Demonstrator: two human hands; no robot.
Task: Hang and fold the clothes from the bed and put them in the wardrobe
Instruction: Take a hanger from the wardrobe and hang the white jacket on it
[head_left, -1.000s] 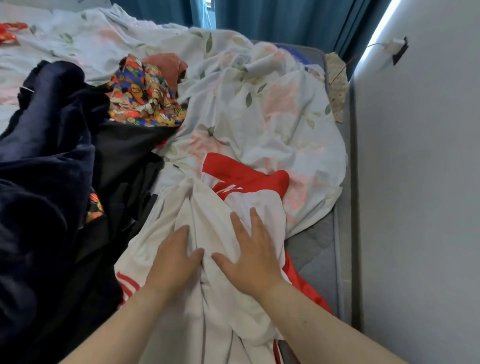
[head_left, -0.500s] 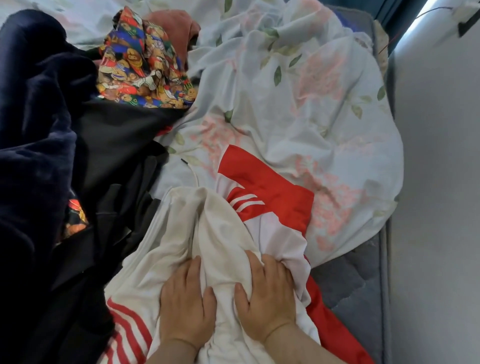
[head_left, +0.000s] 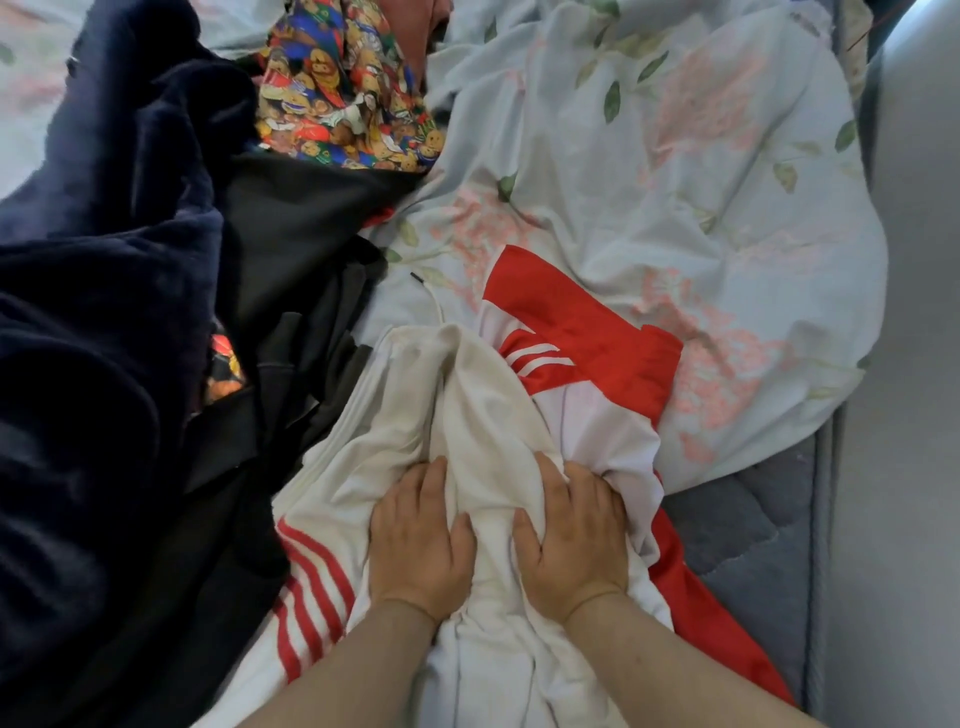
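Bedding: floral sheet, pale with pink blooms and green leaves, lay rumpled over the bed; grey quilted mattress showed bare at its lower right corner, beside a pale wall.

Item 1: white and red garment, bunched on the sheet at lower centre. Red panel with white stripes at its far end; red stripes on white at its near left edge; a white drawcord with a dark tip trailed from it onto the sheet.

Item 2: left hand, palm down on the white cloth, fingers curled into a fold and gripping it.

Item 3: right hand, just beside the left, fingers likewise curled and gathering the cloth, a ridge of fabric raised between the two hands.

Item 4: dark navy plush garment, heaped at left.

Item 5: black garments, lying between the navy heap and the white garment, touching both.

Item 6: multicoloured cartoon-print cloth, at top centre, above the black garments.
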